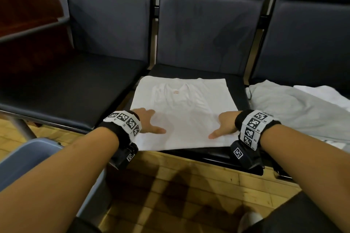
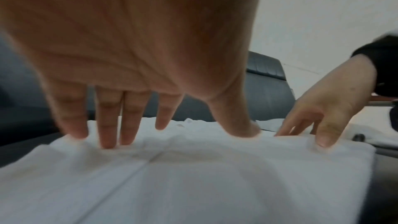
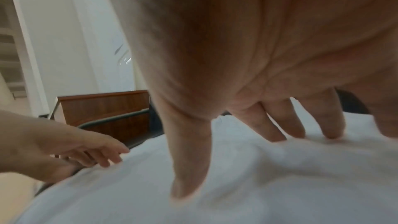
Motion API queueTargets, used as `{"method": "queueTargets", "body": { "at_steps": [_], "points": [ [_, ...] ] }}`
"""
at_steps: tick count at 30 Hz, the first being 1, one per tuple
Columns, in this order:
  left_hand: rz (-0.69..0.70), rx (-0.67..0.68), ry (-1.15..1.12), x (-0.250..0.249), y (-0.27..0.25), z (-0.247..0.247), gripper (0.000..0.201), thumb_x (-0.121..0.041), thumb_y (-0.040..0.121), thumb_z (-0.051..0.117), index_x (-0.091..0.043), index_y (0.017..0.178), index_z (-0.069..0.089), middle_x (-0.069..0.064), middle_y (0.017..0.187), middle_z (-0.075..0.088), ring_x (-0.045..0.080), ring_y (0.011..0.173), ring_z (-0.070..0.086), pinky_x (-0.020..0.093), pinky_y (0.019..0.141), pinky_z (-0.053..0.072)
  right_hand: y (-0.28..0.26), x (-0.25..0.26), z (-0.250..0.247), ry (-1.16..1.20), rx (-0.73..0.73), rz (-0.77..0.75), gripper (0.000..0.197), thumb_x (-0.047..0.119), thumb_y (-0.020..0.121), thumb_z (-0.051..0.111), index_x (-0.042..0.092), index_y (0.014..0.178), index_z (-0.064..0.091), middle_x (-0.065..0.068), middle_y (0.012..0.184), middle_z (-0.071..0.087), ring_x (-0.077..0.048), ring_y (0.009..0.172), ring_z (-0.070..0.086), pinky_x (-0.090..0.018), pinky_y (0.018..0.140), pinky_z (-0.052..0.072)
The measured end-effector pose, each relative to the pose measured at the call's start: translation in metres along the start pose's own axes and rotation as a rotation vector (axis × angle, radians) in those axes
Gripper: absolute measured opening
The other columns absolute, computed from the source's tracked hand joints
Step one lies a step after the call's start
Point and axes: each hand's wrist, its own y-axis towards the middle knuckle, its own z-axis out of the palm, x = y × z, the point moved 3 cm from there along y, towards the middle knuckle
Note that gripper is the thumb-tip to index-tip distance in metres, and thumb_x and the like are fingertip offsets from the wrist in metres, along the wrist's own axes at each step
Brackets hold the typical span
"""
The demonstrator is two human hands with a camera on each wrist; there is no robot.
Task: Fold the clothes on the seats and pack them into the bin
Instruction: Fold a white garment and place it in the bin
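A white cotton T-shirt (image 1: 181,111), folded into a flat rectangle with its neckline on the far side from the hands, lies on the dark padded middle seat (image 1: 236,89) of a row of chairs. The left hand (image 1: 146,122) rests palm-down on the shirt's near left part, fingers straight and spread, thumb pointing inward — the left wrist view shows its fingertips (image 2: 107,140) touching the cloth. The right hand (image 1: 225,125) lies flat on the near right part in the same way, thumb turned toward the left hand, fingers extended and holding nothing. Beyond the right hand, on the next seat, a loose pale grey garment (image 1: 295,111) is spread unfolded. Below the left forearm stands a grey-blue plastic bin (image 1: 28,155) on the wooden floor (image 1: 170,185)
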Motion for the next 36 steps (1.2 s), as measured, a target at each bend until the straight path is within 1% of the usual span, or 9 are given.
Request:
{"method": "queueTargets", "body": {
  "at_steps": [2,5,8,10,15,19,23,31,36],
  "points": [
    [-0.024,-0.099,-0.055,0.004,0.003,-0.01,0.097,-0.074,0.075,0.056,-0.018,0.149,0.025,0.008,0.148,0.036,0.028,0.132,0.041,0.042,0.107,0.038,0.002,0.006,-0.012,0.048,-0.128,-0.018,0.063,0.065,0.087,0.055,0.007,0.113,0.057,-0.006,0.108,0.059,-0.024,0.096,0.056,-0.028,0.08,0.04],
    [-0.064,-0.099,-0.062,0.012,0.015,-0.013,0.107,-0.071,0.071,0.064,-0.018,0.152,0.018,0.008,0.156,0.021,0.028,0.142,0.027,0.045,0.114,0.029,0.02,0.018,-0.021,0.168,-0.281,-0.026,0.076,0.062,0.088,0.055,0.005,0.137,0.043,-0.013,0.135,0.054,-0.028,0.118,0.054,-0.033,0.095,0.044],
    [-0.068,-0.025,0.005,0.012,0.026,-0.013,0.124,-0.075,0.064,0.065,-0.025,0.153,-0.006,0.006,0.161,-0.01,0.025,0.149,-0.002,0.049,0.12,0.011,0.045,0.025,-0.011,0.183,-0.229,-0.007,0.093,0.068,0.085,0.054,0.011,0.151,0.023,-0.014,0.153,0.034,-0.03,0.136,0.04,-0.04,0.11,0.036],
    [-0.086,0.017,0.035,0.013,0.034,-0.011,0.128,-0.08,0.062,0.062,-0.026,0.152,-0.01,0.007,0.16,-0.014,0.028,0.149,-0.003,0.052,0.119,0.011,0.055,0.022,-0.005,0.107,-0.176,0.004,0.102,0.076,0.081,0.05,0.016,0.155,0.015,-0.014,0.159,0.02,-0.032,0.142,0.031,-0.045,0.114,0.031],
    [-0.158,0.045,0.083,0.019,0.043,-0.004,0.13,-0.091,0.056,0.05,-0.019,0.153,0.004,0.011,0.159,0.007,0.033,0.143,0.022,0.052,0.113,0.027,0.064,0.003,0.0,0.03,-0.144,0.051,0.109,0.084,0.075,0.044,0.018,0.155,0.01,-0.014,0.16,0.013,-0.033,0.143,0.027,-0.047,0.115,0.029],
    [-0.15,-0.043,-0.03,0.018,0.046,-0.021,0.098,-0.079,0.077,0.043,-0.015,0.149,0.026,0.01,0.151,0.035,0.029,0.135,0.038,0.042,0.111,0.032,0.061,-0.001,-0.014,0.201,-0.155,0.009,0.095,0.074,0.083,0.049,0.014,0.152,0.023,-0.011,0.157,0.029,-0.028,0.139,0.036,-0.038,0.112,0.031],
    [-0.197,-0.107,-0.087,0.028,0.066,-0.054,0.078,-0.065,0.09,0.042,-0.017,0.15,0.026,0.009,0.155,0.029,0.028,0.141,0.031,0.036,0.114,0.025,0.082,-0.017,-0.058,0.238,-0.277,0.092,0.078,0.057,0.096,0.044,0.005,0.151,0.026,-0.012,0.156,0.031,-0.029,0.141,0.034,-0.032,0.11,0.03],
    [-0.199,-0.041,0.038,0.035,0.141,-0.06,0.068,-0.051,0.101,0.028,-0.015,0.154,0.005,0.006,0.162,0.001,0.025,0.148,0.009,0.034,0.118,0.01,0.156,-0.034,-0.081,0.104,-0.248,0.131,0.061,0.047,0.101,0.04,0.007,0.147,0.038,-0.012,0.153,0.037,-0.029,0.14,0.036,-0.036,0.115,0.029],
    [-0.216,-0.144,0.139,0.043,0.165,-0.102,0.051,-0.04,0.103,0.032,-0.008,0.142,0.041,0.012,0.147,0.042,0.03,0.135,0.04,0.035,0.109,0.032,0.184,-0.058,-0.109,0.065,-0.354,0.148,0.036,0.028,0.098,0.051,0.002,0.12,0.061,-0.016,0.124,0.061,-0.032,0.105,0.06,-0.033,0.082,0.048]
  ]
}}
